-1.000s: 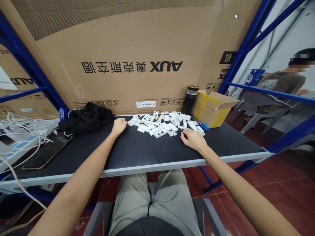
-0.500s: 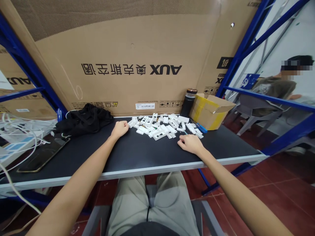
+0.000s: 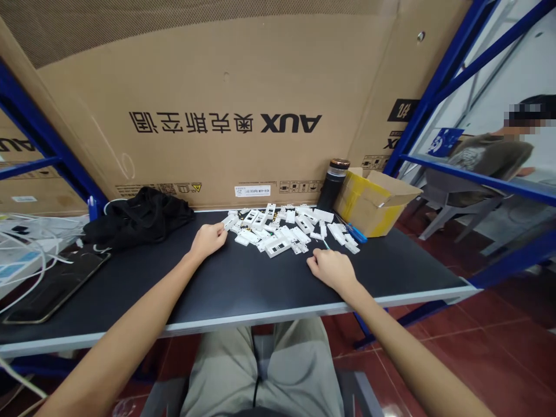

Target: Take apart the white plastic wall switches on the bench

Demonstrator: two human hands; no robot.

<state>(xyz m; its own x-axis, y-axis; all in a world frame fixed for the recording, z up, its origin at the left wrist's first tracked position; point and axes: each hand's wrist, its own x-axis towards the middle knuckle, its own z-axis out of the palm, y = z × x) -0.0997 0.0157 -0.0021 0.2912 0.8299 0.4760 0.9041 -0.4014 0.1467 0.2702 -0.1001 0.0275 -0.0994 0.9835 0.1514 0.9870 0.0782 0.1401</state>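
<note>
Pile of white plastic parts, one: loose and overlapping, on the black tabletop; serves as reference for all places below.

Left hand, one: at the pile's left edge, touching or just beside the outermost part; fingers curled together in a fist; cannot tell whether anything is inside.

Right hand, one: just off the pile's near right side, knuckles up, fingers folded together; contents hidden. A thin rod shows between it and the pile; cannot tell whether it is gripped.

Blue-handled tool, one: lying at the pile's right edge.

Bottle, one: black, upright, behind the pile to the right.

Small carton, one: flaps open, yellow tape, right of the pile.

Black cloth, one: crumpled, left of the pile.

Phone, one: flat, farther left of the pile.

Large carton, one: upside-down lettering, standing behind the pile.
</note>
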